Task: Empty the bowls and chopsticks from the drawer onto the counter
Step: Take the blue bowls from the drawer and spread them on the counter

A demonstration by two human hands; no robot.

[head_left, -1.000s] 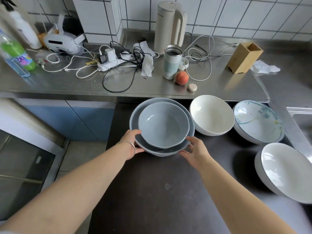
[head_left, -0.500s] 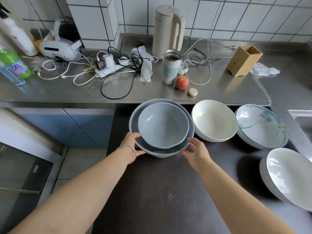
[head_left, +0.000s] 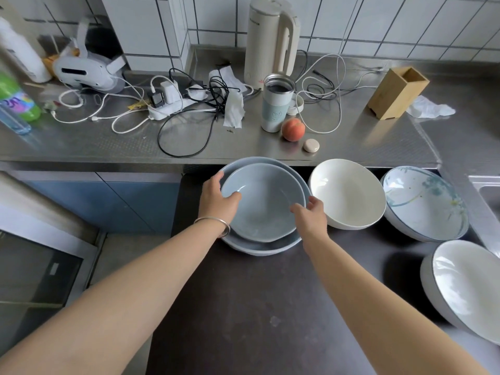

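- Both hands have moved up from the near rim of the stacked pair to the inner blue-grey bowl (head_left: 263, 204); half a second ago they cupped the outer bowl (head_left: 266, 246) from below.
- The left hand (head_left: 216, 203) now grips the inner bowl's left rim, thumb inside, fingers curled over the edge.
- The right hand (head_left: 311, 216) pinches its right rim, thumb inside the bowl, fingers outside and partly hidden.
- The nested bowls sit on the dark drawer surface (head_left: 257, 307), just near of the steel worktop (head_left: 189, 142).
- To the right wait a white bowl (head_left: 347, 194), a patterned bowl (head_left: 424, 203) and another white bowl (head_left: 470, 289).
- The regrip suggests the inner bowl is about to be lifted out alone; no chopsticks are visible.
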